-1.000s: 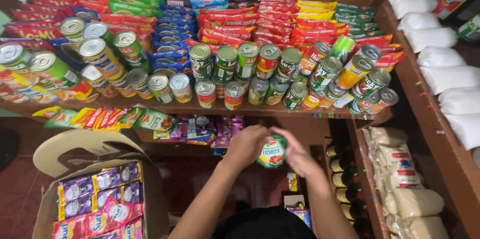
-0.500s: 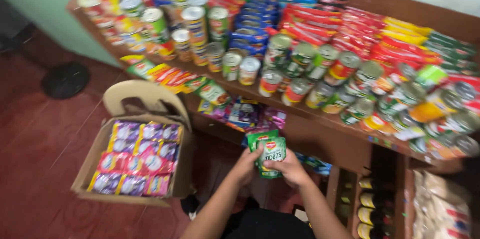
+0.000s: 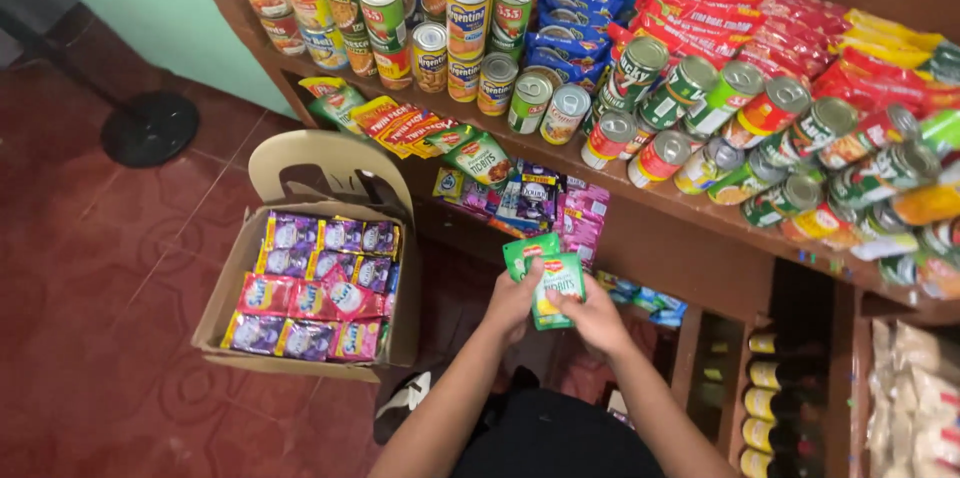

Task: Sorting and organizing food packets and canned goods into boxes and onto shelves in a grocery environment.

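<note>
While both hands meet below the shelf (image 3: 640, 223), green pouches (image 3: 548, 278) are clasped between them, the left hand (image 3: 515, 300) and right hand (image 3: 592, 316) closed round the edges; a box (image 3: 232, 298) sits to the left.

Left hand (image 3: 515, 300) and right hand (image 3: 594, 316) together, fingers curled

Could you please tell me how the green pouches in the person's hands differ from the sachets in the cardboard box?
The green pouches are green and yellow, few, and held upright in both hands. The sachets are purple and pink, many, and lie flat in rows in the cardboard box on a plastic chair. Both are small flexible packets.
</note>
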